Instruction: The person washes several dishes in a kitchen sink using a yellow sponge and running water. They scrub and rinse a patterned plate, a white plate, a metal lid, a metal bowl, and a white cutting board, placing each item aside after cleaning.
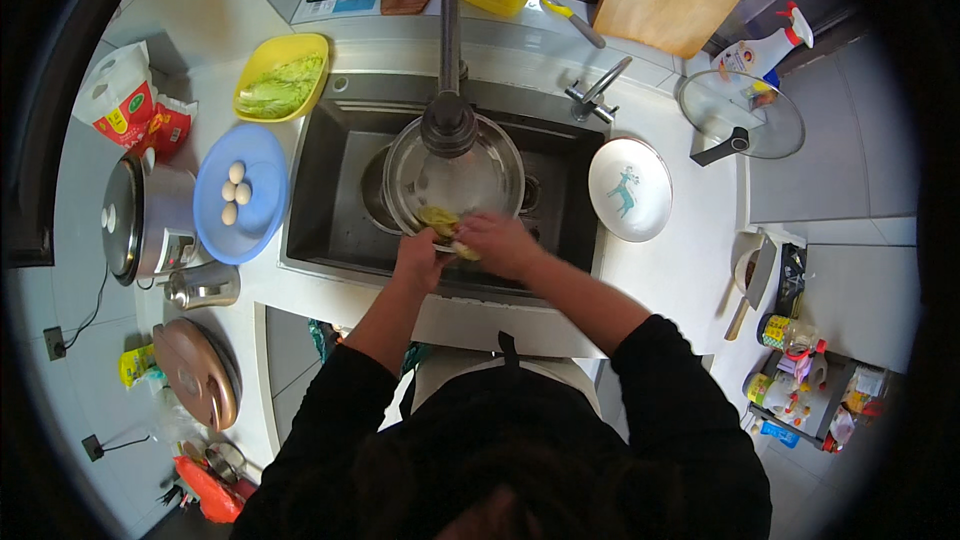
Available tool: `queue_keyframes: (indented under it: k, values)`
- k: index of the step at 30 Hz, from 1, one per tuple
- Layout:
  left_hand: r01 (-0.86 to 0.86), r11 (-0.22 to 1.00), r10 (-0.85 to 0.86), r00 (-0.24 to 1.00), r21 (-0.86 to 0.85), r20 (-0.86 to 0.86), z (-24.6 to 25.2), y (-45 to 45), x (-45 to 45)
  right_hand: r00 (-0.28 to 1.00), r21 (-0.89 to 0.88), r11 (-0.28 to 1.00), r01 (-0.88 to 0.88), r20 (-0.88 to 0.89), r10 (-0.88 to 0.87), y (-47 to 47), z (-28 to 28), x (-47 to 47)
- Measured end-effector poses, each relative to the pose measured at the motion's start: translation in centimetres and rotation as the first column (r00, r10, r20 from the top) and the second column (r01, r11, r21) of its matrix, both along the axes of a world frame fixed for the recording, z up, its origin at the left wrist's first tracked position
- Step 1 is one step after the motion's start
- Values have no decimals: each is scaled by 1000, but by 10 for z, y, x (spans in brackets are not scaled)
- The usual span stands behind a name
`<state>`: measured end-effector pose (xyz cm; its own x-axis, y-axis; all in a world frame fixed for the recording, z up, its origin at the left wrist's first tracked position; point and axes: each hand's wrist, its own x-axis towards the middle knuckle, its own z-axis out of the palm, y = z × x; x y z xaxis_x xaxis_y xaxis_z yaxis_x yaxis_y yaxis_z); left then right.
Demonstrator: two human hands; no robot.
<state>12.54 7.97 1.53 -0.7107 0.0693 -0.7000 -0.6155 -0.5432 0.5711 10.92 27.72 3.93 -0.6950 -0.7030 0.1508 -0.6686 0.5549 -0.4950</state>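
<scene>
Both of my hands are at the near rim of a metal bowl (465,180) in the dark sink (330,202). Between them is a yellow-green leafy vegetable (439,220), with a paler end at the right hand. My left hand (420,259) grips its left side. Bent over the pale part, my right hand (495,244) looks slightly blurred, its fingertips partly hidden. Over the bowl's far part hangs the black head of the faucet (448,124). Another round metal vessel (375,191) shows partly under the bowl's left side.
Left of the sink stand a yellow basin (321,82) with leafy greens, a blue plate (259,236) with several eggs, and a cooker (161,202). On the right are a white deer-patterned dish (649,172), a small tap (596,94), a glass lid (772,127) and a cleaver (761,274).
</scene>
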Motion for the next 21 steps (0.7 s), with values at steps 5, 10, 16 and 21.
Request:
queue_keyframes:
  k: [5, 10, 16, 21]
  values:
    - [39, 994, -34, 998, -101, 47, 9, -12, -6, 995, 196, 977, 88, -67, -76, 35, 16, -12]
    - [30, 997, -26, 998, -77, 50, 6, -16, -7, 955, 49, 960, 275, 101, -278, 42, 21, -18]
    - [20, 998, -18, 1000, 62, -22, 8, -6, 7, 881, -201, 862, 465, 202, -428, 9, 39, -10]
    - [-70, 996, 70, 997, 48, -11, 19, 0, 10, 994, 84, 995, 62, -99, -54, 19, 50, 10]
